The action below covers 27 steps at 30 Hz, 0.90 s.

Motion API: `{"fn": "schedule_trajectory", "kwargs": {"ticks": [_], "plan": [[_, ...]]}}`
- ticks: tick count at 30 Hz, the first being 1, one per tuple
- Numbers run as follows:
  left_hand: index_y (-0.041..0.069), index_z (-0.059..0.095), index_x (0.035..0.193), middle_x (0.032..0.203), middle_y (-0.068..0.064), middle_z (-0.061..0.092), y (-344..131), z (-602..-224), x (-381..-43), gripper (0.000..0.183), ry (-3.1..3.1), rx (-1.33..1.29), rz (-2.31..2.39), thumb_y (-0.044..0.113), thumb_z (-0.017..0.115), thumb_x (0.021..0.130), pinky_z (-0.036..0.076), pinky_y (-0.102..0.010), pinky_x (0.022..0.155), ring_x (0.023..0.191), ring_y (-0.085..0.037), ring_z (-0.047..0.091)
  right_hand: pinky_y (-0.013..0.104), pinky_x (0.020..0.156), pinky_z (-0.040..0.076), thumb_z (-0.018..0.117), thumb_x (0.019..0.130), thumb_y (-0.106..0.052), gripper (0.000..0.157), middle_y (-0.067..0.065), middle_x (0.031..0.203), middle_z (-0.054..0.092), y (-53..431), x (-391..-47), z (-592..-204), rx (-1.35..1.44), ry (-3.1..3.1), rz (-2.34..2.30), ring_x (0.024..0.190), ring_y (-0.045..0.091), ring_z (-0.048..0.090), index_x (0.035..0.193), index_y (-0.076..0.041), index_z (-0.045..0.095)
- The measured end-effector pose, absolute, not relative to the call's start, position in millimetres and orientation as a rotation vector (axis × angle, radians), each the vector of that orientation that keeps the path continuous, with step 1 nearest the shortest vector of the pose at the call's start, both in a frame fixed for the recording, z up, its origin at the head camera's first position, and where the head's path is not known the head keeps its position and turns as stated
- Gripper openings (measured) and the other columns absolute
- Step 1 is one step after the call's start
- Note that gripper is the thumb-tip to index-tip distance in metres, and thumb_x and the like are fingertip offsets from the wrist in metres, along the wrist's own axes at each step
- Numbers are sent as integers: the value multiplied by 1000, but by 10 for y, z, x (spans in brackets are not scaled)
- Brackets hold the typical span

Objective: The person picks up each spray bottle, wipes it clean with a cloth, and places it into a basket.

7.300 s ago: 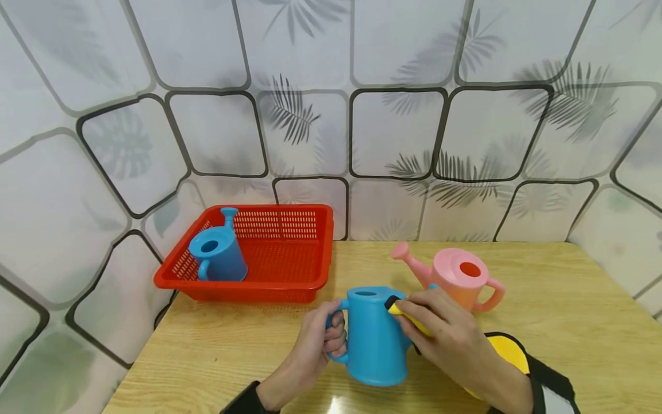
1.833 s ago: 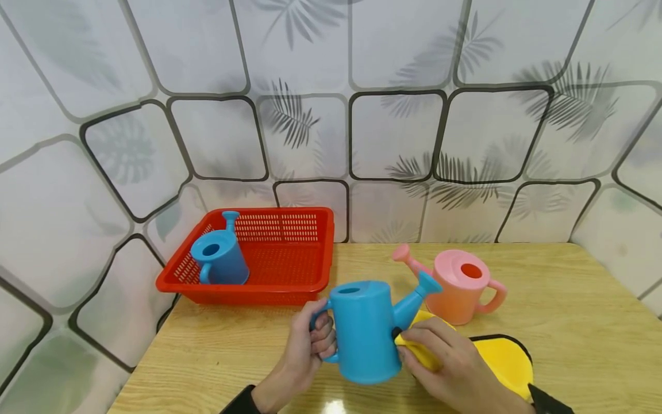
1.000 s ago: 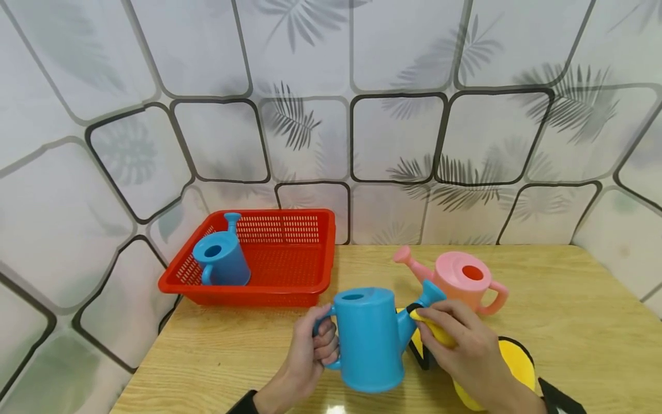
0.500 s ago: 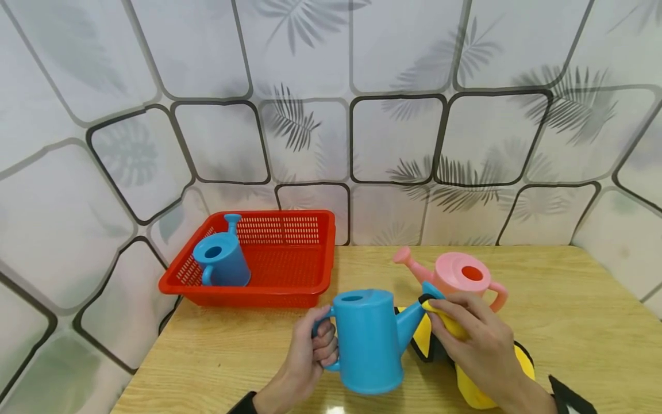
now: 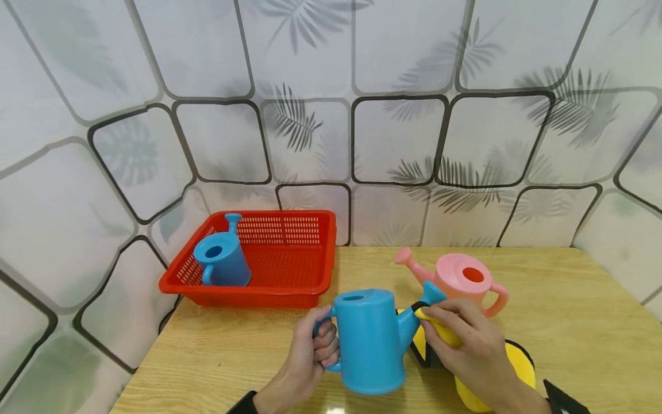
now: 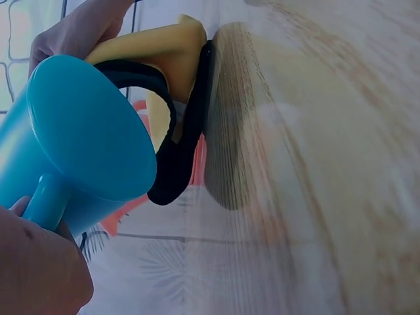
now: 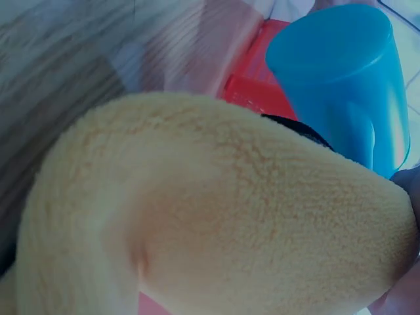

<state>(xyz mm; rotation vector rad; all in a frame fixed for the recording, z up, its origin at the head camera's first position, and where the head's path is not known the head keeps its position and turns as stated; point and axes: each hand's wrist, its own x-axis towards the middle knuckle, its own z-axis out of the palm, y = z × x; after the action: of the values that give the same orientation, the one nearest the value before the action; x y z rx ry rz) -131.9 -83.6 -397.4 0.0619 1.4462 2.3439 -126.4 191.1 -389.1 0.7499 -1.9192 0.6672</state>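
A blue toy watering can (image 5: 369, 345) is held up over the table, its spout pointing right. My left hand (image 5: 310, 351) grips its handle, fingers curled round the loop. My right hand (image 5: 473, 345) pinches a yellow cloth with black edging (image 5: 442, 330) against the spout, just below the sprinkler head. Loose folds of that cloth hang beneath the right hand. In the left wrist view, the can's underside (image 6: 92, 131) faces the camera and the cloth (image 6: 154, 49) droops beside it. The cloth's fuzzy face (image 7: 216, 210) fills much of the right wrist view, hiding most of the fingers.
A red plastic basket (image 5: 289, 294) stands at the back left, with a second blue watering can (image 5: 222, 261) upright inside it. Behind my right hand a pink watering can (image 5: 460, 273) rests on the wooden table (image 5: 233, 356). A patterned wall rises behind.
Against the earliest frame, the cloth has gone from the can's upper body to its spout. Over the last second it slid outward along the spout and back. The left hand keeps its grip.
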Motion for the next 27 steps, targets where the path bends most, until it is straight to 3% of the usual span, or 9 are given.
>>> {"fn": "schedule_trajectory", "kwargs": {"ticks": [9,13,18,27], "plan": [[21,33,61,50,12,29,-812,-3962,-1305,45,1474,66,2351,30,55,99,31,-17,48,42,-2,31,7,67,48,57,103,-40,39,3,94,62,1852,-1201,-3981,861,-1949,761,81,5,53,102,-6,76],[21,31,58,49,12,29,-808,-3967,-1307,49,1448,65,2343,29,57,99,31,-17,50,42,-2,31,7,70,48,58,102,-40,36,1,94,62,1828,-1166,-3995,862,-1993,795,82,5,54,104,-8,75],[20,28,60,51,12,29,-786,-3974,-1319,50,1332,33,2319,31,58,99,31,-15,52,45,-1,31,5,83,49,57,102,-41,35,-2,96,65,1807,-1116,-3981,807,-2052,854,85,5,58,103,-9,72],[21,33,62,54,11,32,-672,-3950,-1262,47,845,-106,2443,30,52,104,33,-15,58,47,-1,33,10,78,47,61,100,-38,37,1,91,63,1829,-1099,-3917,796,-1910,988,84,4,54,97,-2,67]]}}
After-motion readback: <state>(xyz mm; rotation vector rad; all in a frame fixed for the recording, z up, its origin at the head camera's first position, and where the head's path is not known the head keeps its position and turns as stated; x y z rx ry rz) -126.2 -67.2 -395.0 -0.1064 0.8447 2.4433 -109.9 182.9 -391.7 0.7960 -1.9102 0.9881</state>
